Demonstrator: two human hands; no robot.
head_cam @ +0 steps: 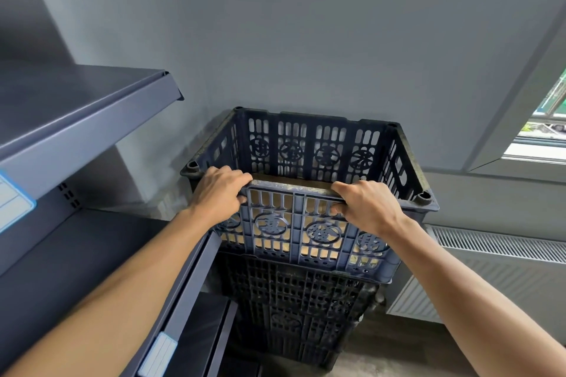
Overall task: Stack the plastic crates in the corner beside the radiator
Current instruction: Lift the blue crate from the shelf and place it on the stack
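Blue plastic near rim: your left hand [219, 193] and right hand [367, 208] both grip it, either side of its middle, neither nearer. Top crate [309, 144] sits centre frame on the black crate [294, 309], running straight away from you; radiator [490, 257] lower right.

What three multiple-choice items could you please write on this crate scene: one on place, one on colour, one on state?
1. On which side of the top crate is the radiator? A right; B left; C behind the person.
2. What colour is the top crate? A red; B dark blue; C yellow.
3. How do the left hand and right hand meet it? A both grip its near rim; B only one touches; C neither touches.
Answers: 1 A, its grille shows low on the right; 2 B, its lattice walls are dark blue; 3 A, both hands curl over the rim.
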